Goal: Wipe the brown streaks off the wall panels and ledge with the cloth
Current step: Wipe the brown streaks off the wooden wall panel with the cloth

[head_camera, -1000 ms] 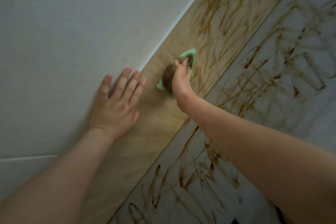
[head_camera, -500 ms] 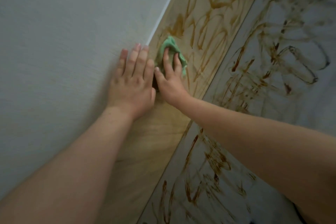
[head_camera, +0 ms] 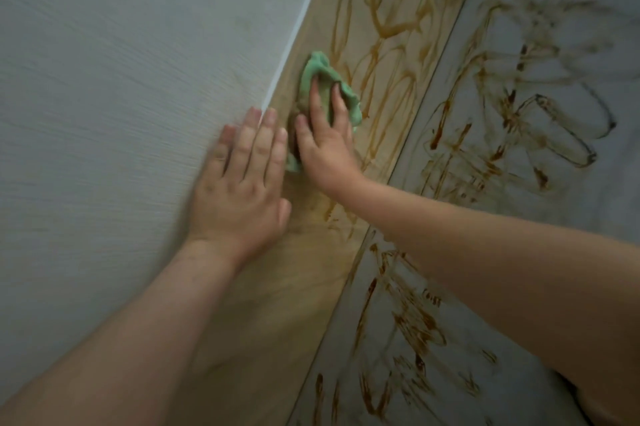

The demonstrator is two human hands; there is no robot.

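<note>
Right grip (head_camera: 325, 148), fingers straight, presses the cloth (head_camera: 313, 71) on the tan panel (head_camera: 301, 287); left grip (head_camera: 239, 183) lies spread.

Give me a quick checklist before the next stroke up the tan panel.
1. The cloth pinned under the right hand, fingers flat: ok.
2. The left hand braced flat across pale wall and tan panel: ok.
3. The tan panel ahead of the cloth free of streaks: not ok.
4. The grey panel wiped: not ok, heavily marked.
5. The cloth's wiping face clean enough: cannot tell, hidden.
</note>
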